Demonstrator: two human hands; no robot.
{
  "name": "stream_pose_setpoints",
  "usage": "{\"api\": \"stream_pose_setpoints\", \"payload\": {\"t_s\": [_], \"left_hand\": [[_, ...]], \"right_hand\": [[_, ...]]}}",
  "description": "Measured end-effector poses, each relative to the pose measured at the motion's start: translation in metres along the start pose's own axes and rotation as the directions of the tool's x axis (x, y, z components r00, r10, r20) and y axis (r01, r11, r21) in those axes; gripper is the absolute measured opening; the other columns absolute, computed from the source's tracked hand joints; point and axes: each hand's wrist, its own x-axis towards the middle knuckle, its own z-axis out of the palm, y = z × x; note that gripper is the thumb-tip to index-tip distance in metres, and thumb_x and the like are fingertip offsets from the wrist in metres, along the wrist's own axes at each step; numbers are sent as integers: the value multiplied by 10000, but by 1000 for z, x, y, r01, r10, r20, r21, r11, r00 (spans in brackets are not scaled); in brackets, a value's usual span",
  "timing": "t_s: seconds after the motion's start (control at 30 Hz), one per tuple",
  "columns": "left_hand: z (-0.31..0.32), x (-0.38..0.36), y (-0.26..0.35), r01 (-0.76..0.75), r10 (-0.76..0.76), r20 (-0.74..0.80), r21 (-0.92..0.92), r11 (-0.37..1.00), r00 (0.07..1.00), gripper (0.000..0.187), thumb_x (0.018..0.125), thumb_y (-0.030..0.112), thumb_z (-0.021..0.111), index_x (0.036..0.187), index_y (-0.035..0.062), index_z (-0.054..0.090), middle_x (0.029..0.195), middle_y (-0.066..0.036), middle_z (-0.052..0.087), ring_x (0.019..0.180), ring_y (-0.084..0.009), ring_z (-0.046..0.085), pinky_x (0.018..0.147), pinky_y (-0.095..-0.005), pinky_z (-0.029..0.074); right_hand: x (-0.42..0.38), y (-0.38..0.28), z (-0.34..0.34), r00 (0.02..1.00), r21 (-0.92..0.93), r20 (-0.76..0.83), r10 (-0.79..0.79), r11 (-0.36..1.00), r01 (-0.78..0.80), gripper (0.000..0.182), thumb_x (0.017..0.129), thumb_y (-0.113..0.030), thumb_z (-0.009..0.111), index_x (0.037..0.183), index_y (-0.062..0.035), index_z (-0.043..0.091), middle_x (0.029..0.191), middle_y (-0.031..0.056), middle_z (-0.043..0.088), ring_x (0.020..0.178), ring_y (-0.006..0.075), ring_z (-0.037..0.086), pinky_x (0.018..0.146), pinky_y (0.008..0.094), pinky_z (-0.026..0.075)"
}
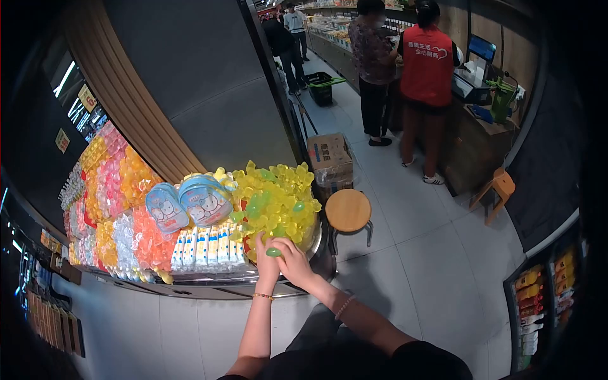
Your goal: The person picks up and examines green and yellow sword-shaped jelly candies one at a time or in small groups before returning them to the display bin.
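Observation:
My left hand [266,262] and my right hand [294,264] meet at the front edge of a heap of glossy yellow pieces [278,209] that look like jelly cups. A small oval green piece [273,252] of similar look sits between my hands. The fingers of both hands are closed around it, and some of them are hidden. A few green pieces lie among the yellow ones. Left of my hands stands a row of white, blue and yellow wrapped packets [212,246]. Two clear-and-blue cartoon bags [204,199] rest behind that row.
More packaged sweets [120,196] cover the display's left side. A round wooden stool [348,211] and a cardboard box [330,155] stand at its right. Beyond are a person in a red vest [427,66], another person [372,57], a counter and a basket [320,88]. A small wooden chair [497,192] stands farther right.

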Motion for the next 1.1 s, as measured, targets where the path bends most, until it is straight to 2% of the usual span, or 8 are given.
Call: {"api": "stream_pose_setpoints", "payload": {"t_s": [0.17, 0.43, 0.53, 0.63, 0.7, 0.8, 0.93, 1.1], "left_hand": [[-3, 16, -4, 48, -61, -114, -113, 992, 992, 337, 773, -105, 564, 1091, 2, 582, 1235, -188, 502, 1153, -373, 511, 971, -418, 423], [-15, 9, 14, 134, -231, -240, -362, 923, 943, 330, 804, -99, 536, 1111, 16, 576, 1171, -143, 567, 1144, -309, 536, 976, -366, 418], [-18, 2, 4, 179, -304, -194, -481, 858, 933, 389, 812, -79, 520, 1185, 26, 554, 1241, -128, 544, 1195, -285, 507, 985, -376, 412], [-27, 1, 7, 102, -194, -171, -440, 892, 966, 516, 797, -70, 515, 1299, 43, 488, 1362, -148, 451, 1284, -305, 434, 1030, -380, 382], [-18, -5, 3, 60, -126, -148, -385, 921, 981, 616, 784, -64, 517, 1379, 58, 416, 1450, -176, 335, 1353, -339, 347, 1080, -376, 334], [-1, -8, -4, 32, -130, -137, -559, 829, 982, 664, 833, 138, 586, 1444, 63, 339, 1492, -252, 204, 1400, -416, 212, 1138, -442, 223], [-11, -18, 14, 85, -184, -137, -527, 845, 973, 609, 907, 243, 572, 1444, 69, 342, 1508, -263, 175, 1417, -396, 196, 1132, -438, 231], [-16, -16, 6, 66, -164, -130, -555, 829, 978, 487, 950, 263, 547, 1381, 68, 434, 1521, -265, 160, 1407, -390, 240, 1116, -435, 260]], "right_hand": [[10, -4, -19, 998, 49, -56, -19, 999, 22, 400, 823, 17, 597, 1188, -63, 453, 1159, 162, 562, 1029, 378, 582, 848, 408, 494], [15, 60, 15, 951, -211, 211, -226, 939, 270, 395, 738, 8, 631, 1119, -52, 545, 1145, 139, 585, 1079, 348, 576, 945, 439, 456], [23, 57, 27, 952, -220, 218, -215, 940, 262, 367, 758, -26, 626, 1117, -53, 561, 1130, 140, 586, 1090, 345, 558, 970, 457, 429], [22, 42, 38, 986, -163, 165, -2, 986, 29, 349, 771, -43, 575, 1120, -47, 579, 1112, 153, 588, 1074, 332, 548, 950, 477, 422], [21, 26, 33, 996, -66, 91, -17, 998, 23, 348, 772, -15, 579, 1118, -52, 574, 1117, 157, 583, 1052, 358, 557, 922, 454, 442], [14, 48, 27, 976, -52, 216, 8, 999, 3, 383, 755, 20, 607, 1127, -61, 567, 1137, 156, 583, 1040, 365, 570, 871, 431, 473], [5, 70, 39, 971, 65, 237, -9, 998, -6, 405, 727, 31, 636, 1117, -61, 580, 1142, 144, 599, 1031, 351, 581, 856, 421, 483], [17, 52, 32, 961, -197, 276, -1, 979, 57, 430, 738, -7, 653, 1157, -51, 564, 1157, 144, 595, 1030, 352, 580, 893, 417, 471]]}}
